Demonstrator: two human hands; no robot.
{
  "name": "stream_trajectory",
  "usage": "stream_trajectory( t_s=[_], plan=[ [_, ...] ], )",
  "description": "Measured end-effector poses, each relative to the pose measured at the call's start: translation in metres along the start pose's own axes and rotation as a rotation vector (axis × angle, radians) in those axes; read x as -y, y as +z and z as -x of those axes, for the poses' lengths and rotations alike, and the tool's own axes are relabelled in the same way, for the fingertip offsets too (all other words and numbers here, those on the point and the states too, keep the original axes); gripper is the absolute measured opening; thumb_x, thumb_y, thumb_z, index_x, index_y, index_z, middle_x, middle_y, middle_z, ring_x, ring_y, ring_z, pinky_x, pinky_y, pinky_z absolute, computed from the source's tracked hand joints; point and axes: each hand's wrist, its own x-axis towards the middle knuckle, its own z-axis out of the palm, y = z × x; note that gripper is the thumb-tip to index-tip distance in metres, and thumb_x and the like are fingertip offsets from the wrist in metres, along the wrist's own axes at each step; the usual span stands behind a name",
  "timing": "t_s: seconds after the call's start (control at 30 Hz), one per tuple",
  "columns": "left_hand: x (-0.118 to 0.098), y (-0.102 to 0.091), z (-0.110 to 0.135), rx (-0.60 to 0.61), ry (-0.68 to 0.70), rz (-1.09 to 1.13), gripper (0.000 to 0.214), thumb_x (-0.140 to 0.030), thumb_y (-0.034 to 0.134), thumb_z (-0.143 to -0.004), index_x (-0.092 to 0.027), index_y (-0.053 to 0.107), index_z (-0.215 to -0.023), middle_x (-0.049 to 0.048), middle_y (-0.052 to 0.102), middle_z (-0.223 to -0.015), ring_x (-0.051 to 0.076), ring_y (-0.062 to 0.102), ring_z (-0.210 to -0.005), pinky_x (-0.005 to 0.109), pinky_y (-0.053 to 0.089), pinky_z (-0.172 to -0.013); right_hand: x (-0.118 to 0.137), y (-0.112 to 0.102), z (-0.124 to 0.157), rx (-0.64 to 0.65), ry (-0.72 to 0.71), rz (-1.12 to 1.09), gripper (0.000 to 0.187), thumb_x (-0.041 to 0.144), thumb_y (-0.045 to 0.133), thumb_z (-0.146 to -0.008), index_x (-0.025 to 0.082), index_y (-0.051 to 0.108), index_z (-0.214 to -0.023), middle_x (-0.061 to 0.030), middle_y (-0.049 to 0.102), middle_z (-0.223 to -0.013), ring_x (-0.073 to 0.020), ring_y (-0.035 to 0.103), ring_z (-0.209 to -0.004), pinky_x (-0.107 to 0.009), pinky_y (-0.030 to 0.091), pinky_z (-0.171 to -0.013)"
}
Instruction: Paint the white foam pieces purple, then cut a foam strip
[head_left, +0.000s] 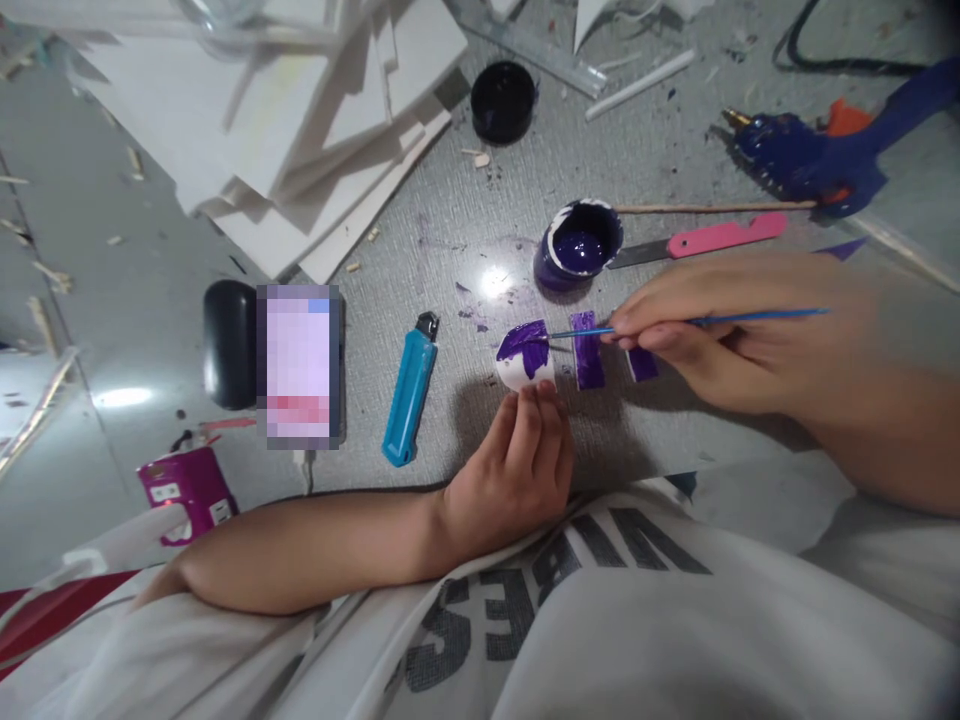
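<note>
My right hand (697, 325) pinches a thin blue paintbrush (757, 316), its tip on a small white rounded cut-out piece (514, 375). Purple paint covers the upper part of that piece; its lower part is white. With fingers curled together, my left hand (525, 450) presses on the lower edge of the piece. A purple-painted strip (589, 365) lies just right of it. Another purple piece (642, 364) is partly hidden under my right hand. Behind them stands an uncapped jar of purple paint (581, 245).
A light-blue box cutter (411, 390) and a phone (300, 365) lie to the left, near a magenta power outlet block (187, 490). White foam boards (300, 120) are piled at the back. A black lid (503, 102), pink-handled knife (727, 236) and blue glue gun (817, 150) lie beyond the jar.
</note>
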Motion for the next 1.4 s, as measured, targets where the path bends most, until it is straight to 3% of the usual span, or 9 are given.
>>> stream_trajectory(
  t_s=[0.1,0.23,0.43,0.6,0.8,0.97,1.17,1.4],
  plan=[
    [0.0,-0.0003,-0.0002,-0.01,0.005,-0.008,0.03,-0.01,0.061,-0.111,0.004,0.082,-0.126,0.026,0.087,-0.128,0.03,0.086,-0.114,0.036,0.07,-0.101,-0.0016,-0.0004,0.0005,0.008,0.039,-0.077,0.016,0.028,0.069,-0.113,0.026,0.078,-0.1,0.0,0.084,-0.086,-0.0124,0.079,-0.071,-0.025,0.061,-0.059],
    [0.0007,-0.0004,-0.0007,-0.004,0.014,-0.02,0.031,-0.011,0.059,-0.113,0.002,0.083,-0.128,0.025,0.087,-0.129,0.028,0.085,-0.114,0.036,0.069,-0.102,-0.0015,0.0007,-0.0009,0.102,-0.016,-0.062,0.017,0.029,0.068,-0.115,0.026,0.076,-0.1,0.0,0.085,-0.087,-0.0119,0.08,-0.072,-0.025,0.063,-0.063],
    [-0.0002,0.0014,0.0008,-0.011,0.02,-0.013,0.03,-0.012,0.063,-0.112,0.006,0.081,-0.128,0.0271,0.086,-0.129,0.029,0.085,-0.112,0.037,0.069,-0.1,0.0008,0.0028,0.0015,-0.015,0.024,-0.055,0.014,0.023,0.071,-0.112,0.024,0.076,-0.099,-0.0002,0.084,-0.088,-0.0114,0.079,-0.073,-0.024,0.061,-0.063],
    [0.0002,0.0011,-0.0006,-0.019,0.024,-0.03,0.029,-0.01,0.061,-0.111,0.003,0.083,-0.126,0.0271,0.087,-0.128,0.028,0.085,-0.108,0.035,0.07,-0.095,0.0017,0.0037,0.0008,0.104,0.009,-0.077,0.02,0.03,0.067,-0.116,0.022,0.074,-0.099,-0.0003,0.082,-0.086,-0.0108,0.079,-0.074,-0.024,0.061,-0.067],
    [0.002,-0.0008,-0.0046,-0.043,0.021,-0.048,0.031,-0.006,0.058,-0.109,0.002,0.085,-0.121,0.0238,0.089,-0.123,0.026,0.087,-0.102,0.033,0.071,-0.088,0.002,0.0047,0.0016,-0.004,-0.019,-0.021,0.012,0.021,0.071,-0.112,0.022,0.075,-0.101,0.0001,0.085,-0.09,-0.0108,0.081,-0.079,-0.022,0.062,-0.071],
    [0.0015,-0.001,-0.0044,-0.031,0.018,-0.059,0.032,-0.008,0.056,-0.111,-0.001,0.086,-0.12,0.0216,0.089,-0.124,0.025,0.088,-0.102,0.032,0.071,-0.089,0.0054,0.0024,-0.0005,0.116,-0.031,-0.055,0.013,0.024,0.068,-0.114,0.022,0.073,-0.103,-0.0015,0.083,-0.087,-0.0112,0.08,-0.078,-0.023,0.062,-0.071],
    [0.0021,-0.001,-0.0055,-0.041,0.023,-0.057,0.032,-0.007,0.056,-0.11,0.0,0.086,-0.119,0.0219,0.089,-0.122,0.025,0.088,-0.101,0.032,0.071,-0.087,0.0042,0.0069,0.0008,0.005,-0.046,-0.018,0.008,0.017,0.072,-0.11,0.021,0.075,-0.104,-0.004,0.085,-0.093,-0.0129,0.082,-0.085,-0.024,0.064,-0.075],
    [0.0021,-0.0019,-0.0049,-0.027,0.027,-0.047,0.031,-0.007,0.057,-0.11,0.001,0.085,-0.121,0.0245,0.088,-0.124,0.026,0.087,-0.103,0.033,0.071,-0.088,0.0046,0.0046,0.0003,0.13,-0.056,0.006,0.009,0.018,0.069,-0.112,0.02,0.073,-0.105,-0.0047,0.083,-0.089,-0.0127,0.08,-0.082,-0.024,0.064,-0.075]
  ],
)
